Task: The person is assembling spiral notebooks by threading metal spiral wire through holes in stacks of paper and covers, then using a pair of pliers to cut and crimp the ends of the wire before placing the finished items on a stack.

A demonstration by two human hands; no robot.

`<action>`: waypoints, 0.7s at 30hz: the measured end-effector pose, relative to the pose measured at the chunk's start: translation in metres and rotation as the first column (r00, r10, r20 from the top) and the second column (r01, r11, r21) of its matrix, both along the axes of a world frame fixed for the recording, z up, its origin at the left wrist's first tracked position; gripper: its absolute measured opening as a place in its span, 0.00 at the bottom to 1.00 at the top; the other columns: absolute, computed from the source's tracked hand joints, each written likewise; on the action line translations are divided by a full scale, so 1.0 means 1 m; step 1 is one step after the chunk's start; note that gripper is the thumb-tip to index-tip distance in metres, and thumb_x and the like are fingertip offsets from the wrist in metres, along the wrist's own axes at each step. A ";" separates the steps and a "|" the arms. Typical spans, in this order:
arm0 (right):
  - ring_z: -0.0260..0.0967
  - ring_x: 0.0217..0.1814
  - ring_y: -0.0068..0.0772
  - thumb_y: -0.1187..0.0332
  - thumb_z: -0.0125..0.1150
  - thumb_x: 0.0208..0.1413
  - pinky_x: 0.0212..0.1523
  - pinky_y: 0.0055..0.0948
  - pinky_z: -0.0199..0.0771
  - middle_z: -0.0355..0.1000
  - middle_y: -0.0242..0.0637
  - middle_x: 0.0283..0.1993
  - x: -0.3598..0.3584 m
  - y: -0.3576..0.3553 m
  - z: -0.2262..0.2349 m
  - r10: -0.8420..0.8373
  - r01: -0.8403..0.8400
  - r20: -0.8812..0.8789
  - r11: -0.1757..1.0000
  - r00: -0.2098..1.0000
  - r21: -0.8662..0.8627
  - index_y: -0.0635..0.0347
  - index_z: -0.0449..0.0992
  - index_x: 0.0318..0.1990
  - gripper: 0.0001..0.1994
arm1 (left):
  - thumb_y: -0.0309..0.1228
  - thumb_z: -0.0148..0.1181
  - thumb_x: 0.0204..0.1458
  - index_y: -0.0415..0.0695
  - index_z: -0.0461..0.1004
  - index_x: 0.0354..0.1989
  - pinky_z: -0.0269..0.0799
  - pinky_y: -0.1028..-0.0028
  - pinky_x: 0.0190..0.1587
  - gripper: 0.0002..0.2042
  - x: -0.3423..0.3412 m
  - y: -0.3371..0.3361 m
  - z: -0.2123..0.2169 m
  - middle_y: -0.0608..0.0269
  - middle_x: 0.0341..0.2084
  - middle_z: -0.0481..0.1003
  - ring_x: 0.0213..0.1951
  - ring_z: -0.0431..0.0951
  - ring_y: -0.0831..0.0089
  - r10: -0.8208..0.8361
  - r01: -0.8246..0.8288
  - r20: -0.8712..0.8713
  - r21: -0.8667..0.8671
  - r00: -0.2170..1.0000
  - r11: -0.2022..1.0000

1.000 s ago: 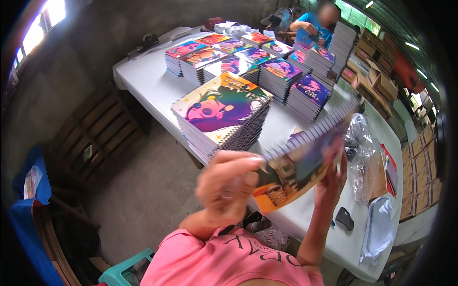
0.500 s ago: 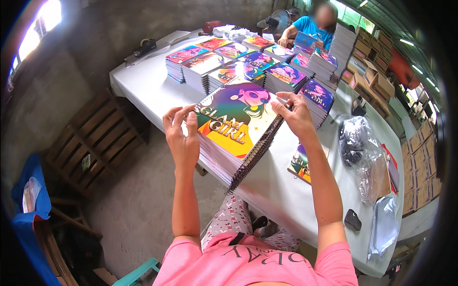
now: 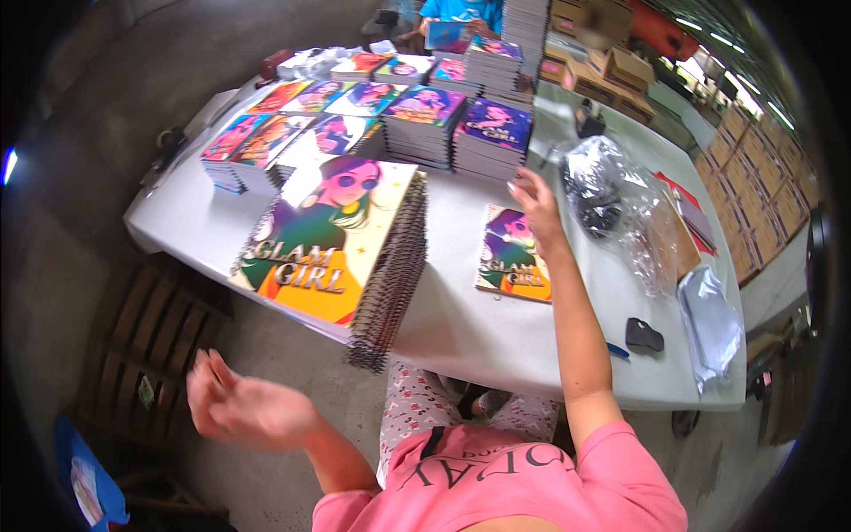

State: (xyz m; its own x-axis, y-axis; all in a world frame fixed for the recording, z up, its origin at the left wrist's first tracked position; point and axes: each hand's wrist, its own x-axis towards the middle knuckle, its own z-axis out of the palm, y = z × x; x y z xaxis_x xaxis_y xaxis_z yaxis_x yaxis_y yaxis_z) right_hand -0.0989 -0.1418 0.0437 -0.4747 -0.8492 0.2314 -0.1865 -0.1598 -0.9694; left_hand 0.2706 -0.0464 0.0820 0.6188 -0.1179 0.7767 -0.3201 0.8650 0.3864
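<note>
A tall stack of spiral-bound notebooks (image 3: 332,222) stands at the near edge of the table, its covers showing a figure in sunglasses and its dark coils facing right. Neither hand touches it. My left hand (image 3: 253,408) is off the table, over the floor, palm up; it is somewhat blurred, with fingers loosely apart and nothing seen in it. To the right of the stack lies a single notebook (image 3: 514,253) with a similar cover. Just above its right edge hovers my right hand (image 3: 539,208), fingers stretched forward and holding nothing.
Shorter notebook stacks (image 3: 424,120) fill the far side of the white table (image 3: 443,328). A person (image 3: 461,11) in blue sits beyond them. Clear plastic bags (image 3: 612,195), a black object (image 3: 644,335) and a blue pen (image 3: 618,351) lie rightward. Cardboard boxes (image 3: 753,177) and a wooden pallet (image 3: 151,328) flank the table.
Both hands have let go of the big notebook stack, which now rests on the table. My left hand has dropped toward me; the right has moved over beside the single notebook. The view has turned right.
</note>
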 end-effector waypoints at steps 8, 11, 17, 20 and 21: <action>0.62 0.58 0.41 0.71 0.58 0.50 0.61 0.40 0.54 0.60 0.53 0.57 -0.045 0.088 -0.071 -0.161 0.096 0.639 0.986 0.752 0.136 0.58 0.41 0.65 0.38 | 0.35 0.59 0.50 0.31 0.51 0.60 0.55 0.66 0.59 0.33 -0.231 -0.048 -0.084 0.37 0.55 0.58 0.58 0.60 0.54 -0.873 0.374 0.160 0.857 0.460 0.354; 0.63 0.57 0.41 0.73 0.59 0.48 0.57 0.38 0.59 0.62 0.53 0.55 -0.031 0.083 -0.075 -0.195 0.095 0.665 0.978 0.721 0.183 0.60 0.41 0.65 0.39 | 0.40 0.60 0.48 0.29 0.46 0.61 0.58 0.65 0.58 0.39 -0.262 -0.115 -0.151 0.33 0.54 0.59 0.57 0.62 0.47 -0.811 0.208 -0.013 0.969 0.584 0.134; 0.43 0.70 0.43 0.70 0.59 0.48 0.63 0.42 0.44 0.46 0.55 0.66 -0.042 0.089 -0.082 -0.116 0.020 0.729 0.990 0.675 0.140 0.60 0.38 0.67 0.42 | 0.32 0.57 0.47 0.29 0.61 0.51 0.70 0.69 0.40 0.25 -0.275 -0.153 -0.143 0.50 0.34 0.75 0.38 0.75 0.64 -0.739 0.339 -0.452 0.887 0.499 -0.314; 0.43 0.70 0.41 0.70 0.59 0.49 0.63 0.39 0.45 0.47 0.54 0.66 -0.043 0.098 -0.077 -0.058 -0.010 0.693 0.996 0.718 0.094 0.59 0.38 0.67 0.41 | 0.28 0.55 0.45 0.34 0.69 0.40 0.69 0.66 0.39 0.14 -0.276 -0.151 -0.138 0.48 0.30 0.76 0.36 0.77 0.58 -0.893 0.143 -0.041 0.989 0.449 0.026; 0.51 0.66 0.36 0.72 0.58 0.50 0.61 0.33 0.51 0.53 0.49 0.64 -0.030 0.109 -0.058 -0.152 0.069 0.680 0.987 0.717 0.148 0.59 0.48 0.65 0.35 | 0.27 0.55 0.44 0.36 0.71 0.37 0.69 0.65 0.38 0.12 -0.276 -0.141 -0.122 0.48 0.29 0.76 0.36 0.77 0.56 -0.883 0.120 0.119 0.974 0.453 0.193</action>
State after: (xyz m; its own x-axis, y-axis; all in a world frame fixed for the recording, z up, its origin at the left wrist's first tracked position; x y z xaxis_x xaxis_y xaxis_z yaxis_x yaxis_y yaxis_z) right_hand -0.1291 -0.0326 -0.0140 -0.5596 -0.7792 -0.2823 0.5276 -0.0722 -0.8464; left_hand -0.0049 -0.1877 -0.0403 -0.4197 -0.9011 0.1087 -0.3827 0.2843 0.8791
